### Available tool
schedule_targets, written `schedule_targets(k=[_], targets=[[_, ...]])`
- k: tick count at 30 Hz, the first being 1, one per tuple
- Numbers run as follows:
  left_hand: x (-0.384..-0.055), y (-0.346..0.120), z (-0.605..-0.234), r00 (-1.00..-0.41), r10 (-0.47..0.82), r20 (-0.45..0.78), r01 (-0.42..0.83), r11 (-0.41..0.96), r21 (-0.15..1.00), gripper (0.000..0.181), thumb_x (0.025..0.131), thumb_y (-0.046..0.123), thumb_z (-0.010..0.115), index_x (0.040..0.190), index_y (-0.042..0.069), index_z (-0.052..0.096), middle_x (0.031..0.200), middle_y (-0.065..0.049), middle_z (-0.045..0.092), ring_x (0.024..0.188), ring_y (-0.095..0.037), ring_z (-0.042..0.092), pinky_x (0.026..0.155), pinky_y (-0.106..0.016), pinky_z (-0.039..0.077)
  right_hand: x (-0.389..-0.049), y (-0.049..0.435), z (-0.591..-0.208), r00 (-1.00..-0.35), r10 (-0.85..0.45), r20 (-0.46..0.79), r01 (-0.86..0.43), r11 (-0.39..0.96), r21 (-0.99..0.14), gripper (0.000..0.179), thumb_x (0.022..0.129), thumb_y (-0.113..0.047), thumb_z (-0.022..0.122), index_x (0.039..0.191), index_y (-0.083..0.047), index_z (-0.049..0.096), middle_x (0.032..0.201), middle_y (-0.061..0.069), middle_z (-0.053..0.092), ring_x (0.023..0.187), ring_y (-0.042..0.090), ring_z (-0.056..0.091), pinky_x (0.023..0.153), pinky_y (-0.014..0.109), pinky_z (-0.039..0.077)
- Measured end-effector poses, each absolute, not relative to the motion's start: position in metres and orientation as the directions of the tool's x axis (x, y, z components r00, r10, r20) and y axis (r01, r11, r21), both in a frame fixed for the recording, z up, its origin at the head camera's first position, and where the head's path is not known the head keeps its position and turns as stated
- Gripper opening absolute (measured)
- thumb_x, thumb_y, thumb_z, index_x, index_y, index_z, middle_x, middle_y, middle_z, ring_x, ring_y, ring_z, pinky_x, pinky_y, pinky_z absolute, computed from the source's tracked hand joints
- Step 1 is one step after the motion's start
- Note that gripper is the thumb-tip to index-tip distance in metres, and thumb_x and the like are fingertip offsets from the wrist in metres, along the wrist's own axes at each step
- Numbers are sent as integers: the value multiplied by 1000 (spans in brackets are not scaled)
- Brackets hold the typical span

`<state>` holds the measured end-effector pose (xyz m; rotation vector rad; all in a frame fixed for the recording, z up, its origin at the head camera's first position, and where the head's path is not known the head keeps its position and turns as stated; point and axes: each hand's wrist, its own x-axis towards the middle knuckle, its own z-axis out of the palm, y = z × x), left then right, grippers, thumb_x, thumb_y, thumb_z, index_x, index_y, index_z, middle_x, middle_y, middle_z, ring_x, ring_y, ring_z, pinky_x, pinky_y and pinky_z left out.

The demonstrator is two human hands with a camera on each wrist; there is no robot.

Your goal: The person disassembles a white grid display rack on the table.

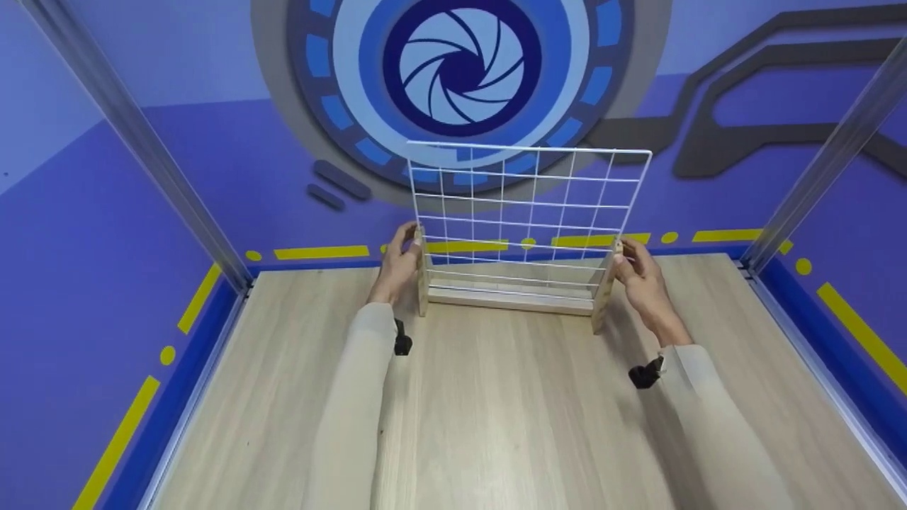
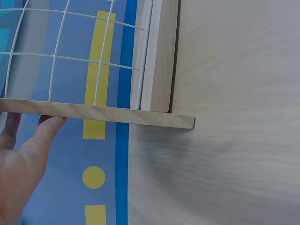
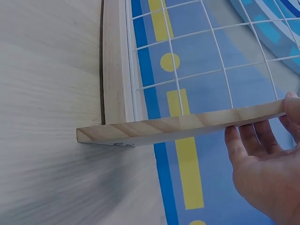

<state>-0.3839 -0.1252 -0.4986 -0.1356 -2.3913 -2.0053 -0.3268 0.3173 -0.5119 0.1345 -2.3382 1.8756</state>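
Observation:
A white wire grid [image 1: 524,191] stands upright between two wooden side panels of a rack, with a wooden crossbar [image 1: 510,301] low between them. My left hand [image 1: 398,265] grips the upper part of the left side panel [image 2: 159,119]; in the left wrist view, fingertips touch its outer face. On the other side, my right hand [image 1: 643,287] holds the right side panel [image 3: 187,123] near its top. Several fingers [image 3: 255,138] lie against that panel's outer face, and the thumb is at its edge. The lower ends of both panels reach down to the tabletop.
The light wood tabletop [image 1: 468,425] stretches toward me. Behind the rack rises a blue wall [image 1: 212,177] with yellow marks and a round aperture graphic. Metal frame posts [image 1: 134,134] stand at the back corners, and side walls bound the table.

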Motion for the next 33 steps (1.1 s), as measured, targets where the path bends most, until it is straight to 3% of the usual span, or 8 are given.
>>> schedule_targets(k=[8,13,21,26,33], targets=[[-388,-109,-497,-993,87,83,95,141,985,47,114,15,42,162,16,41,160,-11,45,124,-28,51,113,-51,46,-313,333,-514,-985,34,170,-155,262,-952,57,117,-27,38,168,-7,24,168,22,34,153,37,36,124,41,41],[-389,-101,-497,-993,91,74,91,201,975,49,115,19,42,164,17,39,164,-9,43,141,-28,47,120,-52,41,-305,337,-515,-984,45,175,-159,244,-957,56,117,-25,38,168,-7,24,168,21,34,153,35,36,125,42,40],[-388,-88,-497,-990,113,84,108,226,968,48,116,20,41,163,20,40,162,-9,44,148,-30,43,124,-52,37,-292,345,-520,-972,82,221,-195,241,-951,54,116,-23,40,166,-3,29,164,24,37,148,31,41,109,13,45],[-388,-76,-495,-990,116,78,104,236,966,48,116,22,42,163,22,40,164,-8,44,151,-29,42,126,-53,35,-284,351,-521,-964,116,240,-205,251,-946,54,116,-22,40,165,-3,30,162,24,38,148,35,41,104,8,44],[-389,-66,-495,-988,136,77,109,242,964,49,116,23,41,164,20,39,166,-8,42,154,-30,39,127,-53,33,-275,357,-524,-957,157,246,-197,272,-942,52,116,-24,42,164,-5,35,157,15,43,136,9,48,103,9,45]])
